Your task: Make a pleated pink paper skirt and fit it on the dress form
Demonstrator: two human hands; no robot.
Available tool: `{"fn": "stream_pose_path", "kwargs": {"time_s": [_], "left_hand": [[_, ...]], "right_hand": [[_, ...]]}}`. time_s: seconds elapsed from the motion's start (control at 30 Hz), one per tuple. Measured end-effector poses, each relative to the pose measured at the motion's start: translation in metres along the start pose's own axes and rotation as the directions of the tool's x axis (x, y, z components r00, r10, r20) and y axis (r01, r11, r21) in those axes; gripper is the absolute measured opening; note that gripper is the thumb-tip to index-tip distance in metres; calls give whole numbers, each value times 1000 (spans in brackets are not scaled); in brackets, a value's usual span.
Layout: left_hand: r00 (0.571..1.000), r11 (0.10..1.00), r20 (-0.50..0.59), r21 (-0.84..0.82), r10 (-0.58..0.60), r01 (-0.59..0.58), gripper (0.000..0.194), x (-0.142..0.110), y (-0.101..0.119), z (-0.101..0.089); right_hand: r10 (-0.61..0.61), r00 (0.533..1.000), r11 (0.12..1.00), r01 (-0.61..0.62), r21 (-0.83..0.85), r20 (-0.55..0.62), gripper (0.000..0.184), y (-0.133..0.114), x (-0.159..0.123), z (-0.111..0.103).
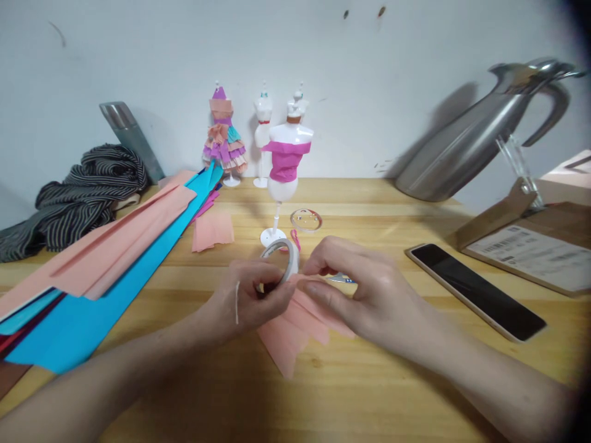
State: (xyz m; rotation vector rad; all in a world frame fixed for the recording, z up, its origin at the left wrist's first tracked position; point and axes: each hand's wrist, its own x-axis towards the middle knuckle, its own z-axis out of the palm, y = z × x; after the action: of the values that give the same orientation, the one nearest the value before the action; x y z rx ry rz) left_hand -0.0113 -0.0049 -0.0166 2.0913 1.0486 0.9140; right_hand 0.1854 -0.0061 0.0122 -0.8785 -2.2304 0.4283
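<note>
My left hand (252, 292) is closed around a roll of tape (292, 259), which stands on edge between thumb and fingers. Close beside it, my right hand (357, 283) pinches the upper edge of pleated peach crepe paper (290, 335). The paper fans out downward below both hands, and my left fingertips meet its top edge. Just behind the hands stands a small white dress form (281, 187) with a magenta paper band (284, 163) around its chest. Part of a scissors-like metal tool (340, 279) shows behind my right hand; the rest is hidden.
Crepe paper sheets (106, 240) lie at left beside a striped cloth (87, 184). A dressed form (224, 138) and other white forms (264, 129) stand by the wall. At right are a phone (478, 289), a cardboard box (530, 240) and a metal jug (471, 132).
</note>
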Motion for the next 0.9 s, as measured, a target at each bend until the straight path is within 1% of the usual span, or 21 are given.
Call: {"fn": "stream_pose_path", "kwargs": {"time_s": [0.13,0.33,0.53,0.63,0.77,0.9], "left_hand": [[998,998,-25,26,57,-56,38,0,2,0],[990,989,-29,63,135,-133,35,-1,1,2],[987,985,-4,70,161,-160,33,-3,-1,1],[986,984,-2,72,165,-165,32,-3,-1,1],[983,980,-16,77,184,-182,31,-2,-1,1],[970,966,-23,99,241,-238,29,-2,-1,1]], "right_hand": [[0,1000,1000,0,26,9,16,-2,-1,2],[48,994,993,-58,106,102,15,-3,-2,1],[99,984,974,-127,187,149,18,-3,0,1],[164,976,959,-191,207,141,18,-3,1,1],[276,949,915,-308,262,151,18,-2,2,2],[308,932,881,-355,313,189,19,-2,3,4]]}}
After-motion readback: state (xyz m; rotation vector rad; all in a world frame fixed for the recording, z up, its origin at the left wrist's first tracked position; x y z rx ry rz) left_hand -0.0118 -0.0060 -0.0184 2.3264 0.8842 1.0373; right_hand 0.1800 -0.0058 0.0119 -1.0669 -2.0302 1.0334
